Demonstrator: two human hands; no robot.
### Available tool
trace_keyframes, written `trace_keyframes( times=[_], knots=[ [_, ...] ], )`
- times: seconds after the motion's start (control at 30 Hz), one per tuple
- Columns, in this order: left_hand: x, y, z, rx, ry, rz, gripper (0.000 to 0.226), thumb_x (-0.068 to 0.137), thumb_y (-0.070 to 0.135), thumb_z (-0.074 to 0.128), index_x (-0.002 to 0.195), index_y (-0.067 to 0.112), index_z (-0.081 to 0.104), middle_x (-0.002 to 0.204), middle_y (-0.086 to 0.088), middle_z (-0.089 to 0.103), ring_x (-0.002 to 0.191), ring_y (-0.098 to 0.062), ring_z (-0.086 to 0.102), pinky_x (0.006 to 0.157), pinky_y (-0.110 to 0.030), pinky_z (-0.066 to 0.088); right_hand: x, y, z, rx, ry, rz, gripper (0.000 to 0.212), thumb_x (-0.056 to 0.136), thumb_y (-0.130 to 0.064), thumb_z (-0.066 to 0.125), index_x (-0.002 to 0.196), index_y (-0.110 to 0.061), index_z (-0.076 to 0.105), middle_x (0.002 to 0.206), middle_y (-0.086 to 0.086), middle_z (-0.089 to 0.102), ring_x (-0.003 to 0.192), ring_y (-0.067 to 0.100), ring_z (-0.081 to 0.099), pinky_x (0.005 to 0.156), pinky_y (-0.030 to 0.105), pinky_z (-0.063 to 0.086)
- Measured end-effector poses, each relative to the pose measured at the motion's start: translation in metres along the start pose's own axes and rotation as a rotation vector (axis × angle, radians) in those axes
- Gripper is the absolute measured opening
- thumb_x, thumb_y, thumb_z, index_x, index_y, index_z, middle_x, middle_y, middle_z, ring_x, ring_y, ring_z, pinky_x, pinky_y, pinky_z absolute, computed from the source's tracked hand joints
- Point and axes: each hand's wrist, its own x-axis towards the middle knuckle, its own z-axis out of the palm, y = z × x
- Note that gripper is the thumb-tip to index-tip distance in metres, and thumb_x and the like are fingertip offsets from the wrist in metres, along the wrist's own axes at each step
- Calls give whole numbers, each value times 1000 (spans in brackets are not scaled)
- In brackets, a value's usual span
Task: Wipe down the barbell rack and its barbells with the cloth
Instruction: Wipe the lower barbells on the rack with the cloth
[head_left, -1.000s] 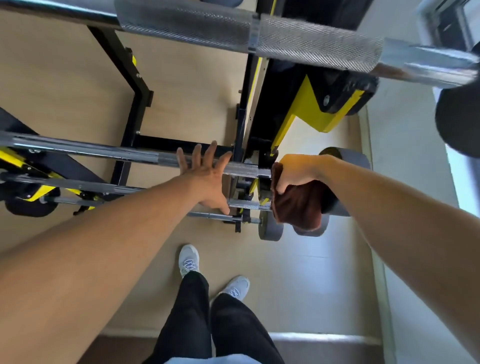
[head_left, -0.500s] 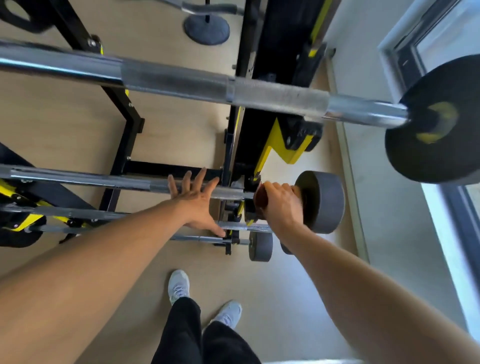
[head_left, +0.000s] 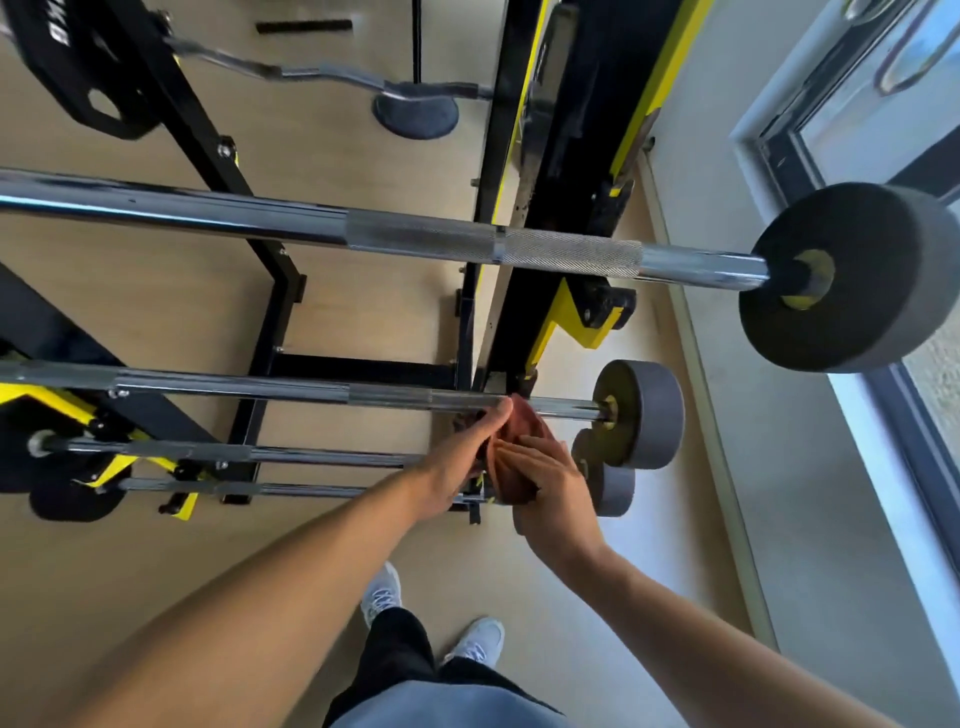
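Head view, looking down the front of the barbell rack (head_left: 524, 218), black with yellow trim, upright running through centre frame.

Cloth (head_left: 519, 447), reddish-brown, is held bunched between both hands at centre frame, just below the second barbell (head_left: 291, 389) and just right of the upright. Left hand (head_left: 462, 457) is seen gripping the cloth's left side, thumb stretched up along its top edge, close to that bar; contact with the bar cannot be told. Right hand (head_left: 556, 486) is laid against the cloth's right side, fingers (head_left: 535, 447) fairly straight and together, pressed on the fabric; thumb is hidden.

Top barbell (head_left: 493, 244), knurled, is seen crossing the upper middle of the frame, its dark plate (head_left: 852, 280) at far right. Two thinner bars (head_left: 311, 457) sit lower left. Smaller grey plates (head_left: 649, 415) lie right of the hands.

Step judged in hand: cloth being regathered or passed between hands, wiping paused. No cloth is on metal at this moment.

Next move, as judged: the cloth should be settled in one hand, wrapped round the second bar's sleeve near the upright, and drawn along it. Care is called for near the yellow bracket (head_left: 582, 317), where fabric could snag.
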Motion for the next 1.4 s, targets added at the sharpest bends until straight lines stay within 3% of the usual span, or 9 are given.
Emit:
trace_keyframes(
  times=[0.07,0.17,0.37,0.5,0.77,0.93,1.07,1.2,1.4],
  knots=[
    [-2,-5,-6,-124,64,-8,70,78,65,71,125,14,67,116,-9,74,114,-29,67,101,-40,51,-3,-7,6,30,-78,-37,44,83,-7,81,126,-16,72,134,2,65,131,7,46,110,18,39],
    [-5,-18,-8,-190,363,79,33,93,40,67,116,17,73,105,-7,77,104,-29,71,95,-42,55,-5,-6,5,103,-319,-76,61,84,-22,83,141,-24,61,146,-15,51,143,2,32,118,35,37],
    [-35,-29,-21,-137,343,219,28,90,38,67,115,28,74,109,5,77,108,-18,70,100,-38,52,-6,-24,8,560,20,475,68,76,-55,83,133,-41,48,123,-15,61,110,10,65,87,44,61],
    [-57,-30,-31,196,458,395,23,94,34,66,115,25,73,104,9,76,102,-6,68,88,-16,50,4,-40,15,563,-86,422,22,85,-33,82,99,-35,65,92,-19,70,88,-1,69,79,25,60],
    [-94,-25,-44,361,727,567,16,95,28,67,110,27,61,97,20,67,91,14,62,74,-1,44,3,-68,35,522,114,153,18,86,-17,82,99,-18,69,98,-11,69,92,13,70,78,26,60],
    [-74,-22,-70,432,602,403,45,84,51,74,120,26,61,116,9,64,105,-6,60,88,-20,49,11,-60,30,550,118,253,25,88,-14,79,94,-32,63,98,-19,68,94,6,67,77,22,58],
    [-54,-18,-75,593,550,596,8,94,21,67,102,20,65,105,6,67,96,0,60,83,-18,49,18,-46,20,507,157,390,26,84,-18,83,85,-34,62,91,-16,67,84,5,68,68,28,61],
    [-40,-2,-69,396,344,449,9,88,25,59,93,18,58,86,-11,67,83,-17,63,72,-22,49,24,-32,7,514,165,433,23,85,-17,82,84,-31,63,79,-19,70,76,4,69,59,21,57],
    [-28,16,-65,307,66,223,95,73,27,89,148,41,31,114,-1,71,107,-17,67,92,-38,55,38,-12,-9,442,73,367,20,86,-18,82,92,-35,72,90,-17,74,94,10,68,85,31,58]
  ],
)
